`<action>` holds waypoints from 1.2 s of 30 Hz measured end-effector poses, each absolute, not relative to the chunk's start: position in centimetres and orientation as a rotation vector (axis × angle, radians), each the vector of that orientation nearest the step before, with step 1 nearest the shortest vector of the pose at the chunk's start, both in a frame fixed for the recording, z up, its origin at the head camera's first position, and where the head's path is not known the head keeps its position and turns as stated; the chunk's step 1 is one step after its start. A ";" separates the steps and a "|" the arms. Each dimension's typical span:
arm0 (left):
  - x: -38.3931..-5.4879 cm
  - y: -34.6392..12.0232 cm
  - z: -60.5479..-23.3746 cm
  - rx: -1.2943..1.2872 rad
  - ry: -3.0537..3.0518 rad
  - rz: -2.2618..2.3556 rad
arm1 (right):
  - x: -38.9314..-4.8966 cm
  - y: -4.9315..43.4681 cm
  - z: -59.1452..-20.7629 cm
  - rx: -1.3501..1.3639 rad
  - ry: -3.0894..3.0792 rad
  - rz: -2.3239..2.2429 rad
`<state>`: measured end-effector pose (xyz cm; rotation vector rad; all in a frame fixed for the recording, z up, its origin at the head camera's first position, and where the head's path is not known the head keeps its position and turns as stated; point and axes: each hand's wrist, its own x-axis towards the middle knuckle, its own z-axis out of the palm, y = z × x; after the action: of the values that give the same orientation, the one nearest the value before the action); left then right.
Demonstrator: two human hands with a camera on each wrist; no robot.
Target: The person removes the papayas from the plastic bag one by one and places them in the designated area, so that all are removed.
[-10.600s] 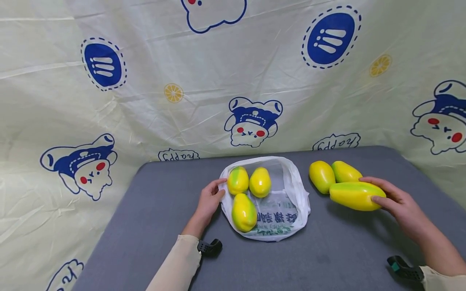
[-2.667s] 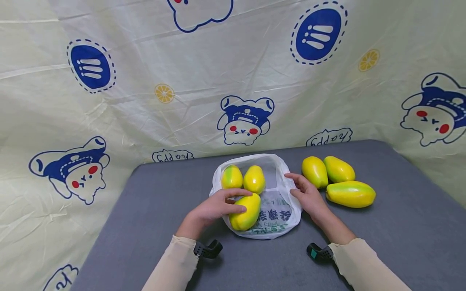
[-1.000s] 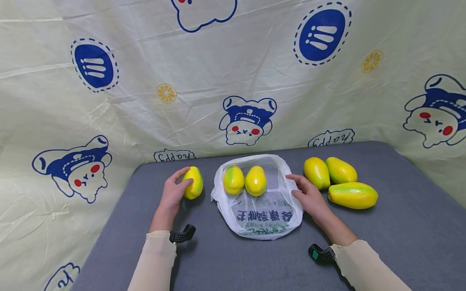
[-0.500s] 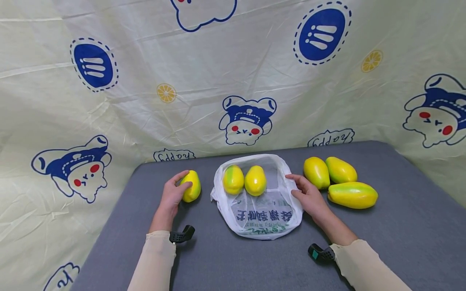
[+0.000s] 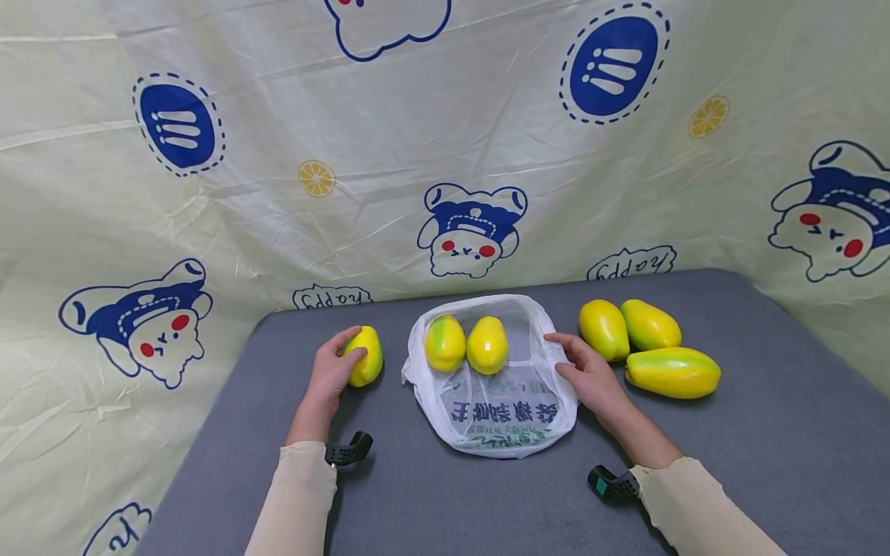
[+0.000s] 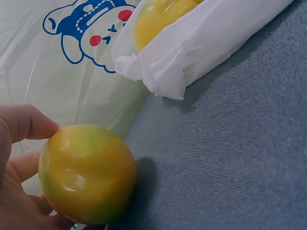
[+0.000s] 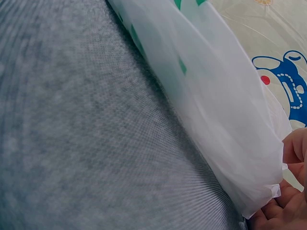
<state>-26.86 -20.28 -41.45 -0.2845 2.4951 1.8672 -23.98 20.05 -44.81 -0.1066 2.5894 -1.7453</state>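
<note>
My left hand grips a yellow-green papaya at the left of the table, thumb on its near side and fingers round the back. In the left wrist view this papaya sits low by the cloth, its rounded end towards the camera. A white plastic bag lies mouth up in the middle, rim rolled out. Inside it, side by side, are a green-striped papaya and a yellow papaya. My right hand pinches the bag's right rim; the right wrist view shows its fingers at the plastic.
Three more papayas lie together right of the bag: one upright-looking papaya, a slanted papaya and a sideways papaya. The grey cloth-covered table ends at a printed curtain behind.
Earlier my right hand laid the sideways papaya by the other two, then went to the bag's rim. My left hand lifted the near papaya out of the bag and lowered it to the left.
</note>
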 end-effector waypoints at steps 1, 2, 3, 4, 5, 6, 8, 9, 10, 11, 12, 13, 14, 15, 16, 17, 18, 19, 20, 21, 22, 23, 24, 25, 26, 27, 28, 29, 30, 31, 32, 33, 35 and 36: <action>-26.9 -20.2 -41.4 -0.277 2.505 1.860 | -24.0 20.1 -44.8 -0.104 2.590 -1.743; -26.8 -20.1 -41.3 -0.265 2.519 1.847 | -24.0 20.1 -44.8 -0.103 2.592 -1.741; -26.8 -20.1 -41.3 -0.257 2.530 1.838 | -24.0 20.1 -44.8 -0.104 2.593 -1.740; -26.8 -20.1 -41.2 -0.249 2.545 1.823 | -24.0 20.1 -44.8 -0.105 2.592 -1.740; -26.7 -20.1 -41.2 -0.242 2.556 1.813 | -23.9 20.1 -44.7 -0.107 2.588 -1.741; -26.7 -20.1 -41.1 -0.237 2.565 1.803 | -23.9 20.1 -44.7 -0.110 2.588 -1.742; -26.6 -20.0 -41.1 -0.226 2.594 1.777 | -23.8 20.1 -44.7 -0.117 2.586 -1.743; -26.6 -20.1 -41.1 -0.228 2.604 1.773 | -23.8 20.1 -44.7 -0.119 2.586 -1.743; -26.5 -20.0 -41.0 -0.229 2.616 1.769 | -23.8 20.1 -44.7 -0.121 2.587 -1.743; -26.5 -20.0 -41.0 -0.233 2.630 1.770 | -23.8 20.1 -44.7 -0.126 2.585 -1.745; -26.4 -19.9 -40.9 -0.232 2.648 1.769 | -23.8 20.1 -44.7 -0.129 2.587 -1.745; -26.4 -19.9 -40.8 -0.232 2.665 1.772 | -23.7 20.1 -44.7 -0.132 2.587 -1.746; -26.4 -19.8 -40.7 -0.228 2.684 1.777 | -23.7 20.1 -44.7 -0.134 2.589 -1.745; -26.3 -19.7 -40.6 -0.233 2.706 1.787 | -23.8 20.1 -44.7 -0.136 2.590 -1.745; -26.3 -19.6 -40.4 -0.232 2.739 1.791 | -23.8 20.1 -44.7 -0.139 2.592 -1.744; -26.3 -19.5 -40.3 -0.225 2.779 1.795 | -23.8 20.1 -44.7 -0.140 2.591 -1.745; -26.3 -19.3 -40.2 -0.208 2.823 1.801 | -23.8 20.1 -44.7 -0.137 2.595 -1.743; -26.3 -19.2 -40.1 -0.195 2.866 1.809 | -23.8 20.1 -44.7 -0.137 2.596 -1.742; -26.3 -19.1 -40.0 -0.181 2.913 1.814 | -23.8 20.1 -44.6 -0.137 2.596 -1.741; -26.2 -18.9 -39.8 -0.167 2.959 1.823 | -23.8 20.2 -44.6 -0.138 2.595 -1.742; -26.1 -18.7 -39.6 -0.145 3.001 1.828 | -23.8 20.2 -44.6 -0.141 2.592 -1.743; -26.0 -18.5 -39.4 -0.117 3.034 1.840 | -23.8 20.2 -44.6 -0.143 2.588 -1.745; -25.8 -18.2 -39.1 -0.087 3.055 1.858 | -23.8 20.2 -44.6 -0.146 2.587 -1.744; -25.7 -17.8 -38.9 -0.064 3.063 1.879 | -23.8 20.2 -44.6 -0.151 2.586 -1.743; -25.5 -17.4 -38.6 -0.033 3.068 1.901 | -23.8 20.2 -44.7 -0.155 2.585 -1.743; -25.3 -17.0 -38.4 0.005 3.060 1.934 | -23.8 20.2 -44.7 -0.159 2.585 -1.743; -25.2 -16.6 -38.2 0.041 3.048 1.958 | -23.8 20.2 -44.7 -0.162 2.587 -1.741; -25.0 -16.1 -37.9 0.071 3.031 1.982 | -23.8 20.2 -44.8 -0.163 2.590 -1.741; -24.9 -15.6 -37.8 0.107 3.009 2.007 | -23.8 20.2 -44.8 -0.164 2.592 -1.741; -24.8 -15.1 -37.7 0.137 2.984 2.022 | -23.8 20.2 -44.8 -0.165 2.592 -1.742; -24.7 -14.6 -37.7 0.169 2.961 2.031 | -23.8 20.2 -44.8 -0.167 2.592 -1.743; -24.5 -14.1 -37.7 0.194 2.937 2.035 | -23.8 20.2 -44.8 -0.167 2.593 -1.743; -24.3 -13.1 -37.8 0.236 2.882 2.032 | -23.8 20.2 -44.8 -0.170 2.595 -1.746; -24.3 -12.7 -38.0 0.247 2.856 2.024 | -23.8 20.2 -44.8 -0.171 2.598 -1.745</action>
<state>-24.27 -12.71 -37.96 0.2473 2.8560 2.0238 -23.82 20.23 -44.84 -0.1712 2.5984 -1.7449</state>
